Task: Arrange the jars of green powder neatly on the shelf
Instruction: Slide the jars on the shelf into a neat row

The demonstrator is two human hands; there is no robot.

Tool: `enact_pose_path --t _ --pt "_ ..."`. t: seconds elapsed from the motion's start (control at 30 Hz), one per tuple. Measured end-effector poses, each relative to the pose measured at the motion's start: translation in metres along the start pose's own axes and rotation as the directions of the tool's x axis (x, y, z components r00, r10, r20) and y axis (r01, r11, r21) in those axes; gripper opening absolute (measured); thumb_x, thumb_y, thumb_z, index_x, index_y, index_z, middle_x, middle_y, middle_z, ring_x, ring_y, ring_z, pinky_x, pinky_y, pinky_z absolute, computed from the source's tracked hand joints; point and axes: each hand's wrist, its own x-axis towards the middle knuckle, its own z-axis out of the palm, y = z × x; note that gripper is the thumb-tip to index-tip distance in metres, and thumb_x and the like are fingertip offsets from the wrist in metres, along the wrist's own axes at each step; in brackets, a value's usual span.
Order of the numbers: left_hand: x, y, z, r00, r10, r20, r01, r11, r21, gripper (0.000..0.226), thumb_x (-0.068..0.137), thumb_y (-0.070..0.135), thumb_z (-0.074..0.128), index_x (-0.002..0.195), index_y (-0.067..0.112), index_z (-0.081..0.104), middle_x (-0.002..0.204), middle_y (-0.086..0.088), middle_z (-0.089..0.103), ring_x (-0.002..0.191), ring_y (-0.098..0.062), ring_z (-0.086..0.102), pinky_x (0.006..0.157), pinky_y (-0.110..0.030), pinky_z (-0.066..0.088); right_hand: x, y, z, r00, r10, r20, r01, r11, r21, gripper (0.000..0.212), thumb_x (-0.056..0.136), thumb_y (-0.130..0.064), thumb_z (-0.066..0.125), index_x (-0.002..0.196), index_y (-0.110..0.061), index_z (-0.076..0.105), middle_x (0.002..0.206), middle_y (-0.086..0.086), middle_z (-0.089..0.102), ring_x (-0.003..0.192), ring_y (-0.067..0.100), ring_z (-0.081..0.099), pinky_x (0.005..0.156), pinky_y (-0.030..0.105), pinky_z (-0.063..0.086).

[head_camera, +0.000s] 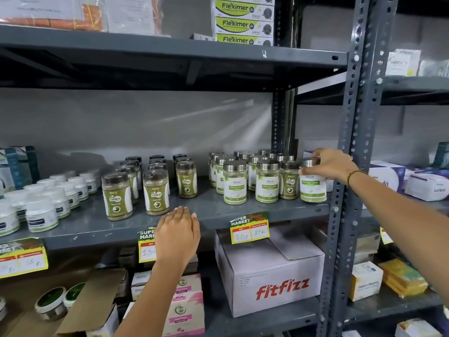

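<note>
The right hand [328, 165] reaches past the shelf upright [349, 142] and grips the silver lid of a Moringa Leaves jar [312, 184], fingers wrapped over the lid's top and near side. That jar stands upright at the far right end of the front row on the middle shelf [211, 210], just beside a dark-lidded Gaska jar [289, 181] that sits among the silver-lidded jars. To the left, well apart, the other Gaska jars [136, 188] form their own rows. The left hand [178, 229] is open and flat, empty, fingertips resting at the shelf's near edge between the two groups. The stray Gaska jar lies immediately left of the right hand, so the right hand is much nearer; its long axis is vertical. Moving it likely means a long leftward carry.
</note>
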Motion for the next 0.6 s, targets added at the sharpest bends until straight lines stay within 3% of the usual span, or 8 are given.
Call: enact_pose_path --t 0.2,0.47,0.53,0.6 --pt "-0.001 0.000 0.001 1.000 -0.007 0.001 0.007 1.000 0.005 0.046 0.093 0.030 0.036 0.109 0.000 0.068 0.112 -0.018 0.071 0.110 -0.030 0.064 0.098 -0.042 0.048 0.005 0.004 0.008 1.000 0.001 0.013 0.000 0.995 -0.100 0.058 0.067 -0.063 0.070 0.100 -0.016 0.059 0.099 0.008 0.068 0.088 0.028 0.062 0.068 0.031 0.045" --pt "-0.001 0.001 -0.002 1.000 -0.010 0.022 0.010 1.000 0.013 0.048 0.093 0.030 0.035 0.110 -0.001 0.068 0.113 -0.019 0.070 0.110 -0.031 0.064 0.099 -0.043 0.048 -0.001 -0.002 0.006 0.999 0.010 0.043 -0.002 0.982 -0.187 0.057 0.067 -0.061 0.069 0.098 -0.014 0.055 0.100 0.011 0.064 0.089 0.030 0.059 0.076 0.038 0.053" --pt "-0.001 0.001 -0.003 0.999 -0.008 0.031 0.008 1.000 0.014 0.049 0.093 0.031 0.034 0.111 -0.001 0.067 0.114 -0.019 0.070 0.111 -0.031 0.064 0.099 -0.043 0.048 -0.004 -0.005 0.004 1.000 -0.031 0.005 0.031 0.958 -0.286 0.062 0.069 -0.063 0.067 0.104 -0.014 0.055 0.096 0.010 0.065 0.090 0.033 0.061 0.075 0.040 0.053" --pt "-0.001 0.001 -0.003 0.999 -0.003 0.044 0.002 1.000 0.026 0.051 0.094 0.032 0.032 0.113 0.000 0.066 0.115 -0.019 0.069 0.112 -0.031 0.063 0.099 -0.043 0.048 -0.005 -0.012 0.000 0.985 -0.138 -0.107 0.085 0.916 -0.393 0.068 0.070 -0.068 0.062 0.111 -0.014 0.054 0.089 0.008 0.066 0.087 0.034 0.063 0.064 0.036 0.048"
